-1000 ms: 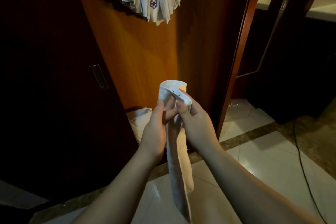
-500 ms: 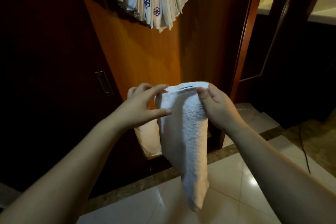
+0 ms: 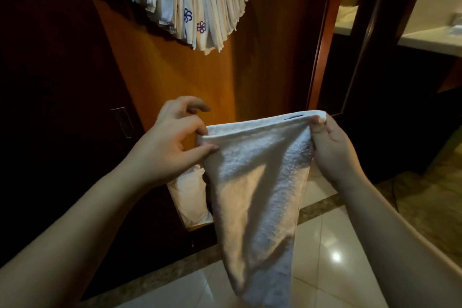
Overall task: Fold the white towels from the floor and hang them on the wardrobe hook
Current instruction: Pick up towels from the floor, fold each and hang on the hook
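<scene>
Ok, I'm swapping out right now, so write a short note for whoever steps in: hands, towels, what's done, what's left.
Left hand: pinches the left end of the white towel at its top edge.
Right hand: pinches the right end of that edge.
The towel hangs spread between both hands, tapering down over the tiled floor.
Done: a bundle of hung towels hangs on the wardrobe above.
Left: fold this towel and hang it with the bundle.

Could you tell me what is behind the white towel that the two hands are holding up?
Behind the white towel, a pale bag-like bundle shows at the foot of the wooden wardrobe panel, with glossy floor tiles beyond. How far that bundle extends behind the cloth is hidden.
</scene>
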`<state>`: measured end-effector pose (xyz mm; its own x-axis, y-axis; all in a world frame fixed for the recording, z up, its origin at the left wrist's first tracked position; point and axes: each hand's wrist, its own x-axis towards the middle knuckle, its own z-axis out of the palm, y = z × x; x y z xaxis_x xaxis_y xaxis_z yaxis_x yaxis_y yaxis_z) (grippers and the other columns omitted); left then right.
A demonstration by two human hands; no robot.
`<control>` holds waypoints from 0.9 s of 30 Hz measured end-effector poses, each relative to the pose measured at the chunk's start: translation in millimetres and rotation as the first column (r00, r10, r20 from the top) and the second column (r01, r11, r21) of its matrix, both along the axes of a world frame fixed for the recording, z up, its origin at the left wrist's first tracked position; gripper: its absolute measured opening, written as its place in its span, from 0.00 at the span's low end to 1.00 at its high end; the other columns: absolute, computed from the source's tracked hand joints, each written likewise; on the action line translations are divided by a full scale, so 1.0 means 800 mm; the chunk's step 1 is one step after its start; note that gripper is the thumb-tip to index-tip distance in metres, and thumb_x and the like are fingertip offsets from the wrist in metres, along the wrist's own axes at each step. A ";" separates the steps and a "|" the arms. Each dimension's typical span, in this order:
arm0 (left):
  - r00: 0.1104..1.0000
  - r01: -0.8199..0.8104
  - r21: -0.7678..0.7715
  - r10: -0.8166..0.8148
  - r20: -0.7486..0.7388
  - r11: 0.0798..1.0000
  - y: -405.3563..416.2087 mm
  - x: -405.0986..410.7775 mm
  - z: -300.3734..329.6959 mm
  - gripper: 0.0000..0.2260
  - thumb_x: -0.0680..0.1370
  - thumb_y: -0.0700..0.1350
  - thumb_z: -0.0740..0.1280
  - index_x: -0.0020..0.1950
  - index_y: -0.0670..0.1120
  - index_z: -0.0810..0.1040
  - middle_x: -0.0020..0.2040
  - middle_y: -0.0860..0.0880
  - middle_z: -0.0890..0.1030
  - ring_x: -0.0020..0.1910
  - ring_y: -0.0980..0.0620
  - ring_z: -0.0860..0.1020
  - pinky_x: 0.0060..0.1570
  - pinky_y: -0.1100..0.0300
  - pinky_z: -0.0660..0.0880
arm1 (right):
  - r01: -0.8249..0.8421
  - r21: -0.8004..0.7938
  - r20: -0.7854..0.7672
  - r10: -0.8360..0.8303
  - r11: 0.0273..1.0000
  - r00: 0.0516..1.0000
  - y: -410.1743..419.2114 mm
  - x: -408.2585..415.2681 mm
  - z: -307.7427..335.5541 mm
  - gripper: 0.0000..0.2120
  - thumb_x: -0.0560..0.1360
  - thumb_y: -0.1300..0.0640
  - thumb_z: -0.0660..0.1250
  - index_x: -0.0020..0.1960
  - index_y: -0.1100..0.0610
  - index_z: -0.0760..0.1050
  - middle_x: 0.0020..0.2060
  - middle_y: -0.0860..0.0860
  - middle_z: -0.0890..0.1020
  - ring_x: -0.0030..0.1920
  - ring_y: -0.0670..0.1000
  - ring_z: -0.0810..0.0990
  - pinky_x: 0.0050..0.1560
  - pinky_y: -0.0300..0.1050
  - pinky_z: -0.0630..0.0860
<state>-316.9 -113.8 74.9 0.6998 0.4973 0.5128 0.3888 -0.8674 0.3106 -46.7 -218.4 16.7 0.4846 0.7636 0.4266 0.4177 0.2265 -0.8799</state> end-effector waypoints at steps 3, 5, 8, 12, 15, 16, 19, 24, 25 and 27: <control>0.995 0.029 -0.444 0.015 0.096 0.895 -0.001 0.011 0.005 0.16 0.67 0.56 0.75 0.45 0.48 0.76 0.54 0.60 0.81 0.53 0.60 0.80 0.47 0.62 0.79 | -0.020 0.011 -0.021 0.020 1.000 1.000 -0.005 0.003 0.009 0.19 0.74 0.24 0.53 0.51 0.30 0.77 0.47 0.36 0.83 0.46 0.38 0.82 0.41 0.33 0.77; 0.992 0.057 -0.557 0.018 0.128 0.828 -0.001 0.016 0.006 0.17 0.65 0.55 0.75 0.43 0.48 0.74 0.43 0.52 0.83 0.44 0.50 0.82 0.44 0.45 0.78 | -0.037 0.018 -0.028 0.037 0.999 0.999 -0.006 0.006 0.012 0.18 0.74 0.24 0.54 0.50 0.31 0.78 0.46 0.37 0.84 0.45 0.38 0.82 0.41 0.31 0.76; 0.989 0.061 -0.542 0.022 0.146 0.838 0.000 0.022 0.004 0.13 0.69 0.51 0.77 0.44 0.51 0.75 0.39 0.51 0.81 0.40 0.49 0.81 0.41 0.45 0.78 | -0.040 0.027 -0.057 0.042 0.999 0.997 -0.007 0.010 0.016 0.19 0.73 0.24 0.54 0.49 0.31 0.79 0.45 0.38 0.84 0.44 0.39 0.83 0.41 0.30 0.76; 0.914 0.052 -0.334 0.090 0.395 0.941 -0.001 0.031 -0.003 0.13 0.74 0.44 0.72 0.45 0.62 0.73 0.41 0.61 0.78 0.38 0.62 0.76 0.35 0.63 0.76 | -0.044 0.075 -0.089 0.051 0.996 0.995 -0.002 0.007 0.025 0.22 0.71 0.21 0.56 0.50 0.32 0.79 0.46 0.40 0.85 0.46 0.41 0.84 0.43 0.36 0.79; 0.683 0.273 -0.447 0.155 0.714 0.852 -0.004 0.048 -0.014 0.14 0.75 0.43 0.70 0.55 0.60 0.76 0.51 0.58 0.81 0.48 0.58 0.81 0.43 0.65 0.78 | -0.024 0.150 -0.135 0.045 0.988 0.990 0.009 0.001 0.045 0.22 0.71 0.22 0.58 0.51 0.34 0.81 0.45 0.43 0.86 0.46 0.44 0.85 0.44 0.42 0.81; 0.668 0.323 -0.530 0.208 0.715 0.784 -0.003 0.054 -0.019 0.10 0.76 0.47 0.71 0.55 0.58 0.79 0.53 0.53 0.83 0.50 0.53 0.83 0.44 0.63 0.79 | -0.021 0.171 -0.145 0.046 0.985 0.988 0.013 -0.001 0.051 0.22 0.72 0.23 0.58 0.51 0.35 0.81 0.44 0.44 0.86 0.46 0.45 0.86 0.43 0.40 0.81; 0.769 0.254 -0.720 0.317 0.555 0.645 -0.001 0.061 -0.035 0.10 0.77 0.58 0.69 0.49 0.54 0.86 0.49 0.47 0.87 0.47 0.47 0.86 0.44 0.54 0.79 | -0.012 0.189 -0.150 0.041 0.982 0.988 0.019 -0.005 0.056 0.21 0.73 0.24 0.58 0.50 0.35 0.81 0.45 0.43 0.86 0.46 0.44 0.85 0.43 0.37 0.80; 0.675 0.141 -0.599 0.366 0.641 0.788 -0.010 0.059 -0.050 0.15 0.78 0.65 0.65 0.46 0.54 0.82 0.42 0.54 0.85 0.39 0.57 0.83 0.34 0.63 0.77 | 0.022 0.203 -0.199 0.019 0.979 0.980 0.021 -0.010 0.040 0.21 0.72 0.23 0.58 0.49 0.35 0.81 0.45 0.41 0.86 0.45 0.41 0.85 0.41 0.33 0.78; 0.674 0.078 -0.539 0.354 0.648 0.839 -0.015 0.059 -0.052 0.17 0.79 0.65 0.63 0.46 0.53 0.80 0.40 0.56 0.83 0.38 0.59 0.81 0.34 0.65 0.76 | 0.032 0.206 -0.204 0.012 0.978 0.979 0.021 -0.011 0.037 0.21 0.72 0.23 0.59 0.49 0.35 0.81 0.44 0.42 0.86 0.44 0.41 0.85 0.41 0.34 0.78; 0.674 -0.004 -0.445 0.331 0.661 0.896 -0.023 0.059 -0.054 0.17 0.80 0.64 0.62 0.44 0.52 0.77 0.38 0.58 0.79 0.36 0.62 0.76 0.34 0.67 0.72 | 0.052 0.204 -0.213 -0.008 0.978 0.977 0.021 -0.012 0.032 0.21 0.71 0.23 0.58 0.49 0.35 0.80 0.44 0.42 0.86 0.45 0.43 0.85 0.43 0.40 0.79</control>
<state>-269.8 -132.0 31.6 0.0911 0.8292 0.5515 0.0360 -0.5561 0.8303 -56.6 -201.7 41.9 0.6015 0.6533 0.4597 0.2378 0.4029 -0.8838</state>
